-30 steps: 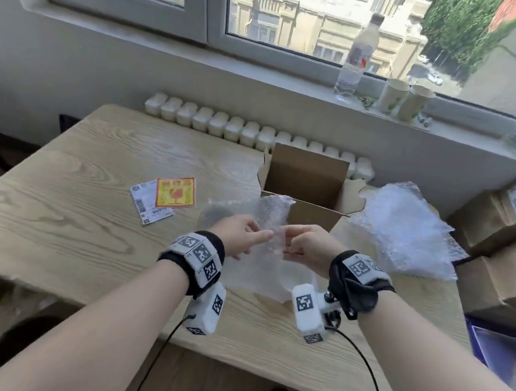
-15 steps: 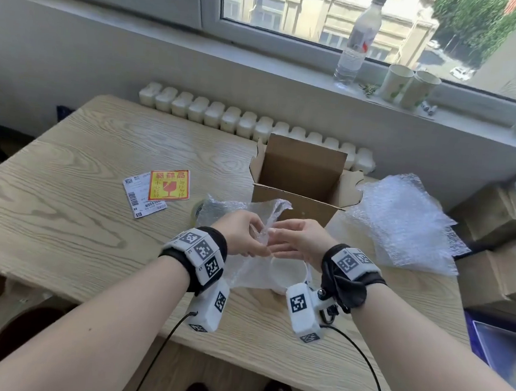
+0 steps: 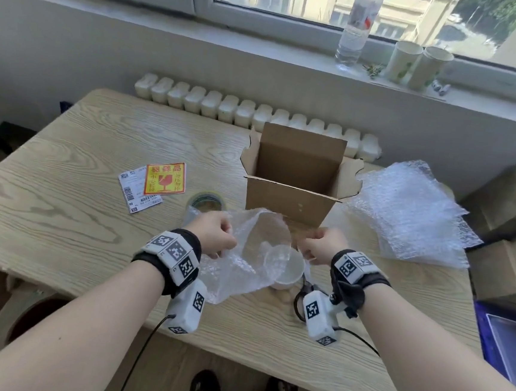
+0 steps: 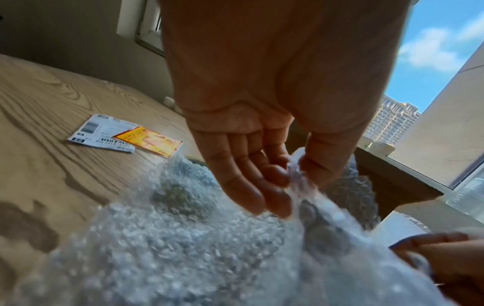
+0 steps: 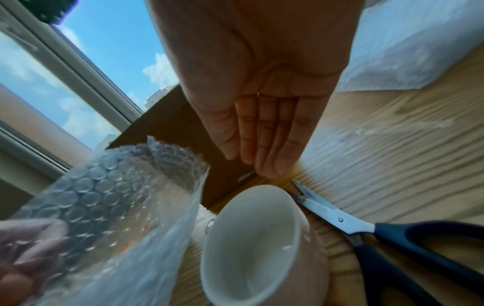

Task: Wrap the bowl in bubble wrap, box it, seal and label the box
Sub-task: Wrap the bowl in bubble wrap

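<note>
A white bowl (image 3: 289, 271) (image 5: 251, 238) stands on the wooden table (image 3: 62, 209), in front of an open cardboard box (image 3: 287, 198). My left hand (image 3: 215, 235) (image 4: 290, 178) pinches an edge of a clear bubble wrap sheet (image 3: 252, 251) (image 4: 183, 248) between thumb and fingers. The sheet hangs over the bowl's left side. My right hand (image 3: 317, 247) (image 5: 256, 149) hovers just right of the bowl with straight fingers that hold nothing. A yellow fragile sticker (image 3: 164, 178) and a white shipping label (image 3: 132, 190) lie to the left.
Scissors (image 5: 340, 219) lie right of the bowl, under my right wrist. A tape roll (image 3: 207, 202) sits behind my left hand. A stack of bubble wrap (image 3: 411, 215) lies at the right. Cardboard boxes (image 3: 514, 211) stand beyond the table's right edge.
My hands were together on the wrap above the bowl. They have moved apart, the right hand has let go, and the bowl's right side now shows.
</note>
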`<state>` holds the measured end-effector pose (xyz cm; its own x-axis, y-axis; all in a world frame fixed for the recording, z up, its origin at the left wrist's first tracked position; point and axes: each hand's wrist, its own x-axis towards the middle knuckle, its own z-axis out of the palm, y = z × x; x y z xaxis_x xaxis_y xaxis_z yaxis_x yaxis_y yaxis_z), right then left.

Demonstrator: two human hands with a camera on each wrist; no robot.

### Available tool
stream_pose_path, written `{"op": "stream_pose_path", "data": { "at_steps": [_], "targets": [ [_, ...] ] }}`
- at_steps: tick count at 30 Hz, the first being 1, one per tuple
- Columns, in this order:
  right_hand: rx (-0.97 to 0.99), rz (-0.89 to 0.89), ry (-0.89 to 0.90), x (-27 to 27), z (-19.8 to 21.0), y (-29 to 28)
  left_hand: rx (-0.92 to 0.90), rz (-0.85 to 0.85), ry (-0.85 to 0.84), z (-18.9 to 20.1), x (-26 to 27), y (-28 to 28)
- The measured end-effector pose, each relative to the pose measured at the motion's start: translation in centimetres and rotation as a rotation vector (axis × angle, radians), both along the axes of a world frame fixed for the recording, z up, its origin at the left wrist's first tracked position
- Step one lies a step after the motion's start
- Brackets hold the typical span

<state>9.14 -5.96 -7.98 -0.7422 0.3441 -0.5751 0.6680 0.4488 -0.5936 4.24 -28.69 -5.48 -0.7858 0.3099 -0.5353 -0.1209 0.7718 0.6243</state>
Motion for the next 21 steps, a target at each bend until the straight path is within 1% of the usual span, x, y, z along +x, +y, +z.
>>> {"op": "stream_pose_path", "data": {
  "at_steps": [2, 6, 8, 11, 14, 21],
  "targets": [
    [0.047, 0.020, -0.043, 0.0, -0.7, 0.3, 0.014, -0.012, -0.022, -0.5, 0.2, 0.5],
    [0.067, 0.157, -0.217, 0.1, -1.7, -0.4, 0.021, -0.019, -0.027, -1.4, 0.3, 1.8],
    [0.091, 0.177, -0.263, 0.2, -2.4, -0.6, 0.017, -0.023, -0.029, -1.7, 0.2, 2.2],
    [0.160, 0.185, -0.224, 0.1, -2.6, -0.7, -0.002, -0.038, -0.030, -1.9, 0.1, 2.3],
    [0.294, 0.221, -0.156, 0.1, -1.4, 0.3, -0.027, -0.048, -0.024, -1.9, -0.3, 2.4],
    [0.354, 0.043, -0.024, -0.3, 4.2, 4.0, -0.031, -0.073, 0.008, -0.9, -0.5, 3.8]
  ]
}}
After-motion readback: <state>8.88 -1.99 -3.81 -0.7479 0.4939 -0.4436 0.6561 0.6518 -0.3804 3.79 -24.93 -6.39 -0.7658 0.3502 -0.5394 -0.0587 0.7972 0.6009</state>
